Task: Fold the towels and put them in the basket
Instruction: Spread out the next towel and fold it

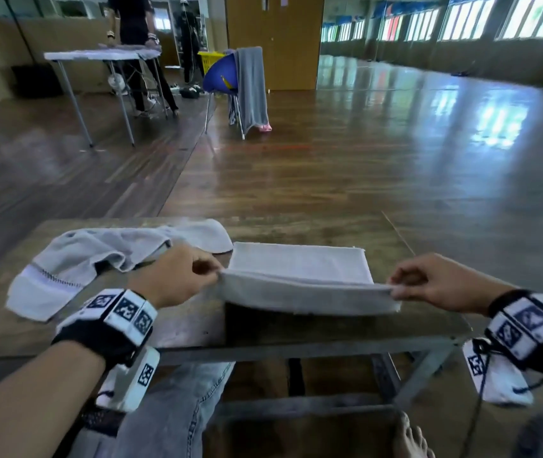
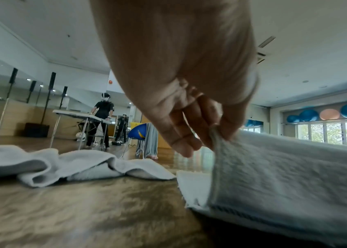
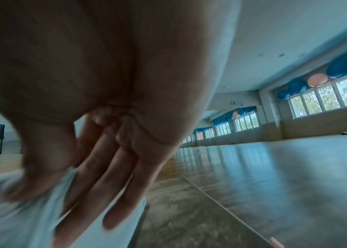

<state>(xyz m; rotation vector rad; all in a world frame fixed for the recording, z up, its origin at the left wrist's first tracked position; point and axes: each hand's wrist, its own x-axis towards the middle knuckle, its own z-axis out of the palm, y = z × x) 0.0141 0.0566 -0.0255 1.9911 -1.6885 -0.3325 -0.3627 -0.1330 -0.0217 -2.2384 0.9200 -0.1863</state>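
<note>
A pale grey towel (image 1: 299, 279) lies on the low wooden table (image 1: 177, 328), its near edge lifted and doubled over. My left hand (image 1: 212, 274) pinches the towel's near-left corner (image 2: 217, 134) between thumb and fingers. My right hand (image 1: 395, 289) pinches the near-right corner (image 3: 62, 189). A second towel (image 1: 104, 259) lies crumpled on the table's left side (image 2: 73, 166). No basket for the towels shows near the table.
The table's metal frame (image 1: 422, 361) and my knees are below its near edge. Across the wooden floor stand a blue chair (image 1: 223, 74) draped with a grey towel, a yellow basket (image 1: 209, 59), and a white folding table (image 1: 98, 56) with a person behind it.
</note>
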